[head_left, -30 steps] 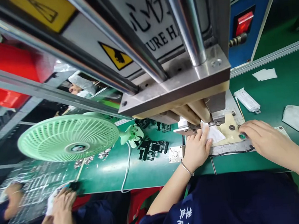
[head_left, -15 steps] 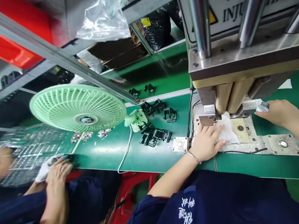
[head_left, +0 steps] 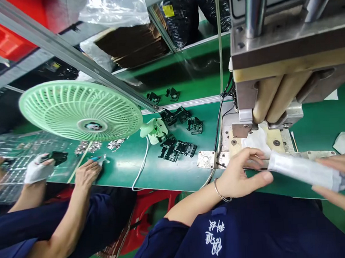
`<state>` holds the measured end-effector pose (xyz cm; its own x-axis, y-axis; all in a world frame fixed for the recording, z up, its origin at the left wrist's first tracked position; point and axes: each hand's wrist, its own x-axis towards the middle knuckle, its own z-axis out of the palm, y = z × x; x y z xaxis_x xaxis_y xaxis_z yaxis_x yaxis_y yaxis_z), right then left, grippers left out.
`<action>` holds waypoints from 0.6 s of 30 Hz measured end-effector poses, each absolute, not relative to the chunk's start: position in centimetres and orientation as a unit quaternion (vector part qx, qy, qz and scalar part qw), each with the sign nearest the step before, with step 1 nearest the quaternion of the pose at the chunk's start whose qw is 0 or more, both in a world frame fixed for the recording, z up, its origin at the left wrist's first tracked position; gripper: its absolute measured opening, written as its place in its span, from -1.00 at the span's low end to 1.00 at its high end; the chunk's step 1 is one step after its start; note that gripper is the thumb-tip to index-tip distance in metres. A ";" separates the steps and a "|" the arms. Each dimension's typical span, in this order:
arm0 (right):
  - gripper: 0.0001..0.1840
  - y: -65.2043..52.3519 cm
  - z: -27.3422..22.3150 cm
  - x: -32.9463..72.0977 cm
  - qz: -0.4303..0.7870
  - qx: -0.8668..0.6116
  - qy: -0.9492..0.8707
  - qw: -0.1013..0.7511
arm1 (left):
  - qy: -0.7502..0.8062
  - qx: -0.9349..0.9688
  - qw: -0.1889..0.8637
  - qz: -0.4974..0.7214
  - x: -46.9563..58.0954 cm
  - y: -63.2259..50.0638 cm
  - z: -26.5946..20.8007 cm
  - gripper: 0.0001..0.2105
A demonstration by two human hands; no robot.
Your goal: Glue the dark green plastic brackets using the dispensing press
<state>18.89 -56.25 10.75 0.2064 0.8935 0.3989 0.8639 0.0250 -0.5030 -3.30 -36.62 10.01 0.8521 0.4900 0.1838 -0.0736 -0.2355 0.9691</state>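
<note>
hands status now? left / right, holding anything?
Left hand: fingers spread, tips on the near end of the white packaged part.
Right hand: grips that part's far end.

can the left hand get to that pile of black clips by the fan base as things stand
Probably yes. The left hand is open, just touching the end of the white packet, and only bare green table lies between it and the black clips; the fan cord runs farther left.
</note>
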 end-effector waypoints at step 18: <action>-0.83 -53.6 14.7 13.5 0.148 -0.594 -0.671 0.417 | 0.186 0.538 0.807 0.160 -6.7 -38.4 10.7 -0.66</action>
